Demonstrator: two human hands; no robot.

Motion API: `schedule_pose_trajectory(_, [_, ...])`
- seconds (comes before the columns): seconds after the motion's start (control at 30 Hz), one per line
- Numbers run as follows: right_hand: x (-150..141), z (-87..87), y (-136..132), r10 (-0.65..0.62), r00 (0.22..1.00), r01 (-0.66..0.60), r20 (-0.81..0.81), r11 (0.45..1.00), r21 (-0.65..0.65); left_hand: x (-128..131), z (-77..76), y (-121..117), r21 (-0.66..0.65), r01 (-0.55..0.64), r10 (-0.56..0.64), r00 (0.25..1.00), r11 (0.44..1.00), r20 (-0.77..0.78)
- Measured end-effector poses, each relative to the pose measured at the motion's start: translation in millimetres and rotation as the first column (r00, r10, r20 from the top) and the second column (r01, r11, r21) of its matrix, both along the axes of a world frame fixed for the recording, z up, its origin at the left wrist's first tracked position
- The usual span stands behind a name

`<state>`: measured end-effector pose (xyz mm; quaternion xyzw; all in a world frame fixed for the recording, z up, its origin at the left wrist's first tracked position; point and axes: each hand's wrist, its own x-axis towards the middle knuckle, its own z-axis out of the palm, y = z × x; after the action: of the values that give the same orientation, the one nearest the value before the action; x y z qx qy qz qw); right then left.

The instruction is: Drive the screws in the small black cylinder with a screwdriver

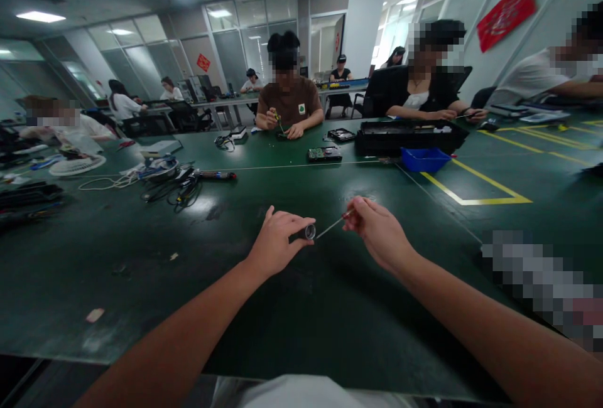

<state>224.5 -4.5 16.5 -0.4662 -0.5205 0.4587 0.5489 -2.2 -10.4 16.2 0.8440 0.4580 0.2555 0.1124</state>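
Note:
Between the thumb and fingers of my left hand point(274, 243) is a small dark cylindrical part point(309, 231), its round, shiny, lens-like end facing me. My right hand point(380, 233) grips a thin screwdriver point(333, 225) by its reddish handle, which the fingers mostly cover. The metal shaft slopes down to the left, its tip close beside the round end of the part. Whether the tip touches it I cannot tell. Both hands are held over the green table point(292, 326).
Left of centre lie a bundle of cables point(176, 185) and a white round grille point(78, 165). Farther back are a hard drive point(325, 154), a black tray point(409, 138) and a blue bin point(425, 159). A person point(289, 100) works across the table; others sit around.

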Motion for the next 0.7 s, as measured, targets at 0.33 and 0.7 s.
schedule_pose_trajectory(0.33, [-4.5, 7.5, -9.0, -0.100, 0.973, 0.064, 0.208, 0.983, 0.174, -1.4, -4.7, 3.8, -0.047, -0.034, 0.035, 0.999, 0.998, 0.010])
schedule_pose_trajectory(0.7, [-6.1, 9.3, -17.0, -0.081, 0.930, -0.016, 0.358, 0.965, 0.261, 0.6, -3.3, 0.2, -0.047, -0.016, 0.017, 1.000, 0.999, 0.004])
